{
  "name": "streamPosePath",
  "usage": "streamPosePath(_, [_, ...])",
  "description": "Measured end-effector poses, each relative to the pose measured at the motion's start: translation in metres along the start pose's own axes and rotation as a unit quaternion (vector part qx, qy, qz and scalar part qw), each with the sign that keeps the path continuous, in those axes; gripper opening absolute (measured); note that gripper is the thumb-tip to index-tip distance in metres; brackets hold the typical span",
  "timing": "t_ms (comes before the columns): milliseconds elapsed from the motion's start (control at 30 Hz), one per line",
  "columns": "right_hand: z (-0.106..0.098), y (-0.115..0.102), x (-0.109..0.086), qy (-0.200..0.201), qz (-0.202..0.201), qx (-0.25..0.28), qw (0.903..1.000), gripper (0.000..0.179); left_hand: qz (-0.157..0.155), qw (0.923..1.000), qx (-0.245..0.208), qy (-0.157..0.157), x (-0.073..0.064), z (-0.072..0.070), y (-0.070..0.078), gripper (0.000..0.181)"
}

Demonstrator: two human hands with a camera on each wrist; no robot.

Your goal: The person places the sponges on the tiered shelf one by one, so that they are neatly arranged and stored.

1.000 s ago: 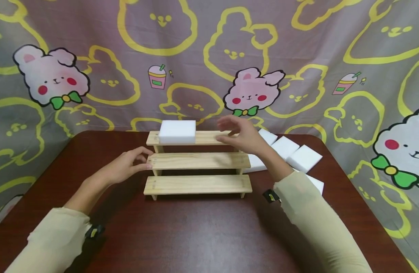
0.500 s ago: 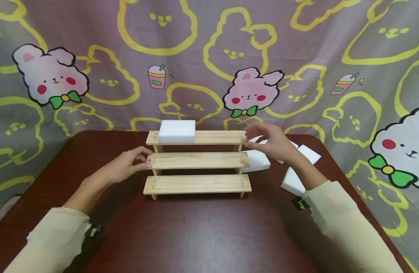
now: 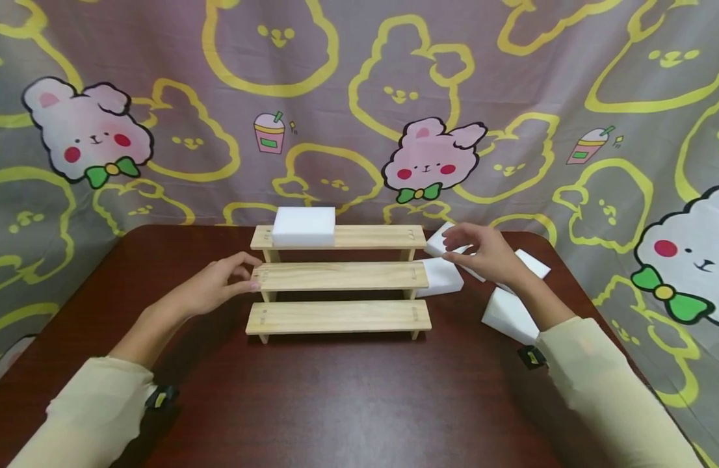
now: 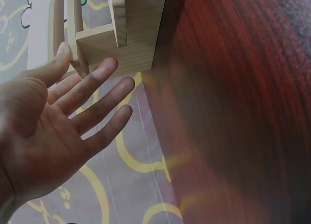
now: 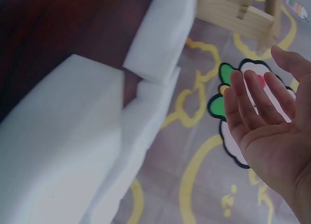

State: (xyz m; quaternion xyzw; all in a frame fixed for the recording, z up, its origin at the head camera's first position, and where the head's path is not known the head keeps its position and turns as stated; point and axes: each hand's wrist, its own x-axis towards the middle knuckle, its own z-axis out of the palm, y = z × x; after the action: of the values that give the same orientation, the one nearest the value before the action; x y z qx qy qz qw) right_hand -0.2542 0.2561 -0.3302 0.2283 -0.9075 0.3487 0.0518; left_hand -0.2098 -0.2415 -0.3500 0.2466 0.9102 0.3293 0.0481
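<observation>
A three-tier wooden stand (image 3: 342, 276) rests on the table, with a white foam-like block (image 3: 303, 226) lying on the left part of its top tier. My left hand (image 3: 222, 281) is at the left end of the middle tier, thumb and index fingertip at the board's end. In the left wrist view, the other fingers of that hand (image 4: 63, 117) are spread and mostly straight. To the right of the stand, my right hand (image 3: 482, 252) hovers over several white blocks (image 3: 441, 276), fingers loosely bent. The right wrist view shows nothing in its palm (image 5: 277, 131).
Another white block (image 3: 511, 315) lies nearer the front right, and one more (image 3: 534, 263) sits toward the table's right edge. The dark red-brown table (image 3: 342, 403) extends in front of the stand. A patterned curtain (image 3: 336, 97) hangs close behind the table.
My right hand has moved right and slightly down, from above the top tier to over the loose white blocks. The left hand and the block on the top tier have stayed in place.
</observation>
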Motion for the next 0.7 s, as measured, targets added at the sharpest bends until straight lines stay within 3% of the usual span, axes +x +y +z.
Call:
streamPosePath(133, [0.007, 0.013, 0.003, -0.02, 0.023, -0.008, 0.9995, 0.036, -0.006, 1.0, -0.003, -0.003, 0.0, 0.0, 0.001, 0.037])
streamPosePath(700, [0.022, 0.031, 0.004, -0.074, -0.002, -0.075, 0.9944, 0.046, -0.01, 0.9999, -0.004, -0.002, 0.0, -0.001, 0.001, 0.038])
